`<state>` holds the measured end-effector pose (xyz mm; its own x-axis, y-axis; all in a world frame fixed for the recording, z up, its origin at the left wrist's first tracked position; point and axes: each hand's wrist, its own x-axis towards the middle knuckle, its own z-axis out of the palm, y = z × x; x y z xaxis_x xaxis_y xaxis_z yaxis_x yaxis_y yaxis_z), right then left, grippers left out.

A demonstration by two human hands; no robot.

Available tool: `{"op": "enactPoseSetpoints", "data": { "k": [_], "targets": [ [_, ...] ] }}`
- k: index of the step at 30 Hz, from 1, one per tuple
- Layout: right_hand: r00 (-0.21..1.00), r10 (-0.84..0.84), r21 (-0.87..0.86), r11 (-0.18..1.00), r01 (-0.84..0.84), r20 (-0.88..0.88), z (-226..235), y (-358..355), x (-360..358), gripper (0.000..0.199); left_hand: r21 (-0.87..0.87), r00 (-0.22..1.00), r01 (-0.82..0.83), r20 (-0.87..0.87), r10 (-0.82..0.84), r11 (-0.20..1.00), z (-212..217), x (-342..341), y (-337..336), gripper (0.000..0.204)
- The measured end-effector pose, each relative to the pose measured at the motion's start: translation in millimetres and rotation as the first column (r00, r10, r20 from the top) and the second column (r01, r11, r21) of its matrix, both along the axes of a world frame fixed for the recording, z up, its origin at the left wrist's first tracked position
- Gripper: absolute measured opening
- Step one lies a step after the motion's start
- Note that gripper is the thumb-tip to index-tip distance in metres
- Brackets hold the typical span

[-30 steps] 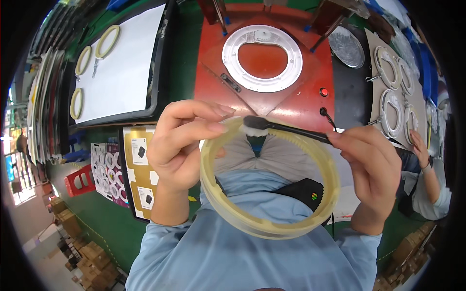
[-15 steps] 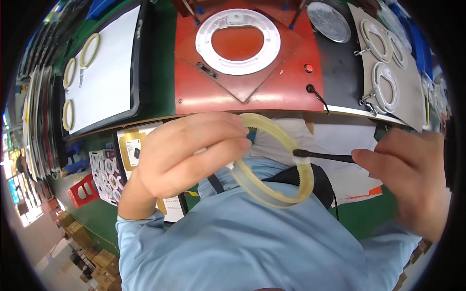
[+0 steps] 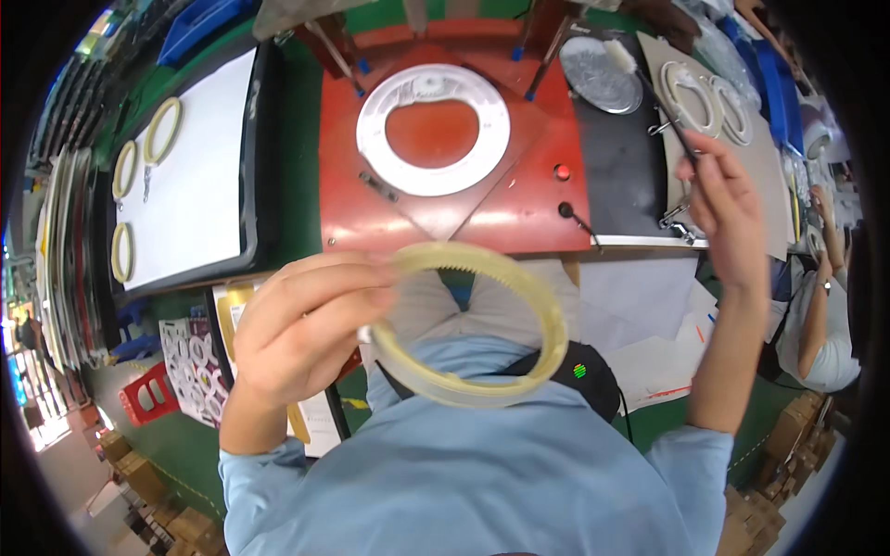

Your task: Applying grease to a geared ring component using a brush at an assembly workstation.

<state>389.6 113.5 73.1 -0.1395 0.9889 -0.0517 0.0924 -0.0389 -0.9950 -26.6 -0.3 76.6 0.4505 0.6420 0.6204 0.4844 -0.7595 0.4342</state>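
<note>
Between the left hand (image 3: 301, 338), gripping the yellowish toothed ring (image 3: 468, 324), and the raised right hand (image 3: 728, 208) with its thin brush (image 3: 654, 97), open room lies over the front edge of the red fixture plate (image 3: 371, 218). Farther in, the white ring (image 3: 433, 128) fills the plate's middle and 2 slanted posts (image 3: 538, 51) stand behind it, while the round metal dish (image 3: 598, 74) and the rings on the grey board (image 3: 709, 93) crowd the right side

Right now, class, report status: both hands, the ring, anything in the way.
Left hand grips yellowish toothed ring at chest. Right hand holds thin brush over the bench. Nothing between them.
</note>
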Motion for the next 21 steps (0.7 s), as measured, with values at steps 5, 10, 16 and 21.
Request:
{"op": "enactPoseSetpoints", "data": {
  "k": [5, 10, 16, 21],
  "targets": [
    [0.851, -0.336, 0.278, 0.931, 0.236, 0.403, -88, 7, -25, 0.028, -0.179, 0.983, -0.073, 0.154, 0.101, 0.981, -6, 1, -5, 0.032],
    [0.513, -0.610, 0.675, 0.734, 0.078, 0.604, -116, 16, -52, 0.022, -0.342, 0.920, -0.198, 0.259, 0.295, 0.919, -15, 1, -6, 0.029],
    [0.588, -0.610, 0.731, 0.680, 0.045, 0.531, -92, 9, -61, 0.021, -0.636, 0.760, -0.164, 0.406, 0.508, 0.754, -14, 8, -3, 0.027],
    [0.792, -0.538, 0.774, 0.618, 0.136, 0.290, -28, -21, -107, 0.008, -0.681, 0.642, -0.125, 0.499, 0.582, 0.721, -33, 21, 22, 0.022]
  ]
}}
